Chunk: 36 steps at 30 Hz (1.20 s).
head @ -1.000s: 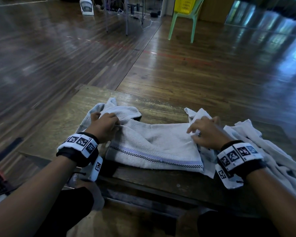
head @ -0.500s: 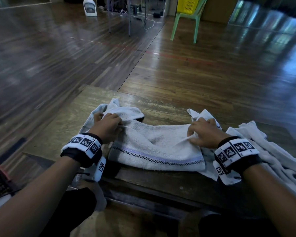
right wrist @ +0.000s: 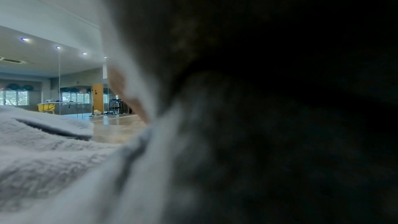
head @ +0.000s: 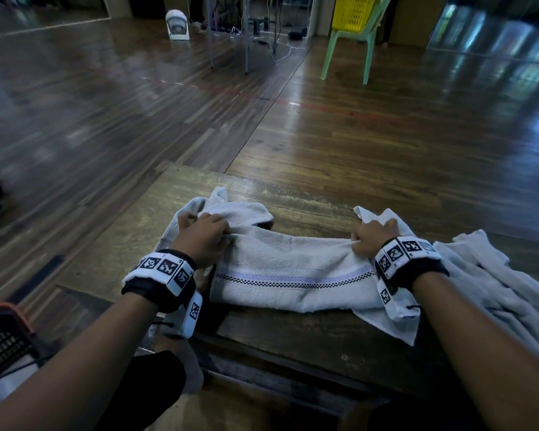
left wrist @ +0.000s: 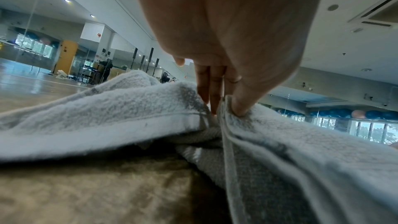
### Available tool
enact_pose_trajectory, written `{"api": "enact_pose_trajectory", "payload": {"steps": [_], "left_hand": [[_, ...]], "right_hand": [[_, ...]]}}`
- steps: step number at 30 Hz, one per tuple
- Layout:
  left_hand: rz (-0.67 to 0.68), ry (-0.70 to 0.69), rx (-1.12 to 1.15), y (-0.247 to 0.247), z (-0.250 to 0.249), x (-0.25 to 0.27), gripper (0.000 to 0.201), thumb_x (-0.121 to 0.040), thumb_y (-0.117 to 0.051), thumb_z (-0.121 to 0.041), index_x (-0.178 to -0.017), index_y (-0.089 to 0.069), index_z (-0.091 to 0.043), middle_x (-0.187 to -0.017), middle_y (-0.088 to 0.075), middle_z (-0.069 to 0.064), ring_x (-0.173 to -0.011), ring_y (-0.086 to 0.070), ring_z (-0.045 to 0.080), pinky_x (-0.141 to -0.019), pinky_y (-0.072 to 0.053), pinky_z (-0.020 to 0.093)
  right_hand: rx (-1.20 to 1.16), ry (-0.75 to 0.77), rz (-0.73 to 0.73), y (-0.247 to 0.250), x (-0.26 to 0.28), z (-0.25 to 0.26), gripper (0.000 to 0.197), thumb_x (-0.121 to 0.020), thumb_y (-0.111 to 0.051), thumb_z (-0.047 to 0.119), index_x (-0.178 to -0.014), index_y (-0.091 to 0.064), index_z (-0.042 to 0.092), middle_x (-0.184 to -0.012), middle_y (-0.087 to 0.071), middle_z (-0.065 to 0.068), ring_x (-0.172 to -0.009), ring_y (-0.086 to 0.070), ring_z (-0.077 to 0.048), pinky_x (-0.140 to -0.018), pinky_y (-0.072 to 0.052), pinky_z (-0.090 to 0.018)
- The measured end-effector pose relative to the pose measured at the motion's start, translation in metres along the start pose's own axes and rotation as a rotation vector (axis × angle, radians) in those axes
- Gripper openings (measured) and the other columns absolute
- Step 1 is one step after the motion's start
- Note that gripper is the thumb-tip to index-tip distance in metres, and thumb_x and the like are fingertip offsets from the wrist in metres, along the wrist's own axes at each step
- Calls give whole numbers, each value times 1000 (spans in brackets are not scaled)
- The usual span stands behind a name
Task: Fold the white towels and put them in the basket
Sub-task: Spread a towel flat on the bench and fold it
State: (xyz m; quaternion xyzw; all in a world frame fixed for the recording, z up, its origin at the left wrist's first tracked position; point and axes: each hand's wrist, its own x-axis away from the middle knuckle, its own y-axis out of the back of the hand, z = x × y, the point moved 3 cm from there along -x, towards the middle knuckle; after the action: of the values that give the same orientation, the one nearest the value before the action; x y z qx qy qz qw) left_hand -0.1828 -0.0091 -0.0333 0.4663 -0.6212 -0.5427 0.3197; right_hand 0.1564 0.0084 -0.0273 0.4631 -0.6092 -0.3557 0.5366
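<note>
A white towel (head: 293,275) with a checked purple stripe lies partly folded across the wooden table (head: 293,194). My left hand (head: 204,236) pinches its left end; the left wrist view shows thumb and fingers (left wrist: 217,98) closed on a fold of the towel (left wrist: 129,108). At the right end my right hand (head: 369,241) grips the cloth, pulling it taut. The right wrist view is mostly covered by dark cloth, with towel (right wrist: 43,142) at the lower left. A dark basket (head: 3,337) with an orange rim sits at the lower left.
More white towels (head: 495,290) lie heaped on the table's right side. A green chair (head: 349,45) carrying a yellow basket (head: 353,10) stands far back on the wooden floor, with a small white fan (head: 177,24) to its left.
Both hands have moved apart, stretching the towel wider between them. The right hand slid to the right and closed on the towel's end.
</note>
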Motion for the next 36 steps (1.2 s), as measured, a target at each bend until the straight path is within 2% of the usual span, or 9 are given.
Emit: {"api": "enact_pose_trajectory", "payload": {"steps": [3,8,13,18,23,26,30,33,36], "left_hand": [[20,19,0,1,5,1,9,-85,-56,-25,-92,-56,-18,-103,-54,0,-104,-45,23,-97,-34,44],[-27,15,31,6,2,2,11,-86,-57,-27,-91,-58,-17,-99,-56,-1,-100,-47,20,-96,-35,42],[-27,-53,159,7,1,5,11,-82,-63,-26,-87,-58,-17,-101,-57,-1,-98,-50,18,-93,-40,41],[-17,-50,204,9,-2,2,10,-83,-64,-21,-86,-59,-12,-87,-50,-3,-85,-46,14,-80,-37,29],[-8,-46,197,11,-4,2,13,-82,-65,-23,-88,-63,-11,-87,-50,-5,-88,-49,17,-83,-37,31],[-41,-15,147,17,-1,2,17,-83,-64,-30,-90,-65,-14,-90,-54,-5,-93,-50,15,-81,-24,27],[-83,4,177,28,1,13,48,-71,-43,-59,-84,-66,-19,-91,-63,-3,-99,-57,20,-93,-31,39],[-193,22,209,40,-1,28,43,-69,-45,-56,-82,-65,-20,-88,-64,-9,-102,-57,15,-86,-21,29],[-231,-21,314,47,3,46,28,-68,-45,-58,-75,-58,-35,-79,-59,-21,-83,-53,3,-89,-38,41]], "right_hand": [[-56,19,-45,-1,2,-3,13,-86,-44,20,-82,-53,28,-93,-63,1,-95,-52,-22,-93,-23,-42],[-133,54,-172,9,13,-10,11,-89,-48,27,-83,-56,34,-88,-56,13,-104,-50,-14,-95,-20,-41],[-140,44,-237,9,26,-17,14,-89,-50,28,-95,-61,31,-86,-60,9,-99,-52,-15,-94,-21,-41],[-113,40,-257,9,30,-17,13,-88,-50,29,-94,-62,30,-90,-65,8,-99,-53,-16,-95,-22,-42],[-53,30,-288,16,33,-15,14,-88,-51,29,-89,-65,32,-92,-66,10,-103,-52,-15,-96,-22,-42],[-78,32,-325,20,37,-17,12,-87,-55,32,-88,-66,34,-97,-65,10,-106,-50,-14,-92,-19,-38],[-158,55,-400,26,55,-23,12,-85,-60,35,-94,-68,32,-102,-66,10,-109,-49,-12,-81,-16,-35],[-278,100,-433,28,79,-31,10,-84,-64,35,-91,-69,29,-100,-67,13,-108,-53,-10,-77,-15,-32],[-443,145,-384,25,105,-39,6,-81,-69,31,-85,-68,26,-82,-57,24,-99,-57,-10,-93,-27,-38]]}}
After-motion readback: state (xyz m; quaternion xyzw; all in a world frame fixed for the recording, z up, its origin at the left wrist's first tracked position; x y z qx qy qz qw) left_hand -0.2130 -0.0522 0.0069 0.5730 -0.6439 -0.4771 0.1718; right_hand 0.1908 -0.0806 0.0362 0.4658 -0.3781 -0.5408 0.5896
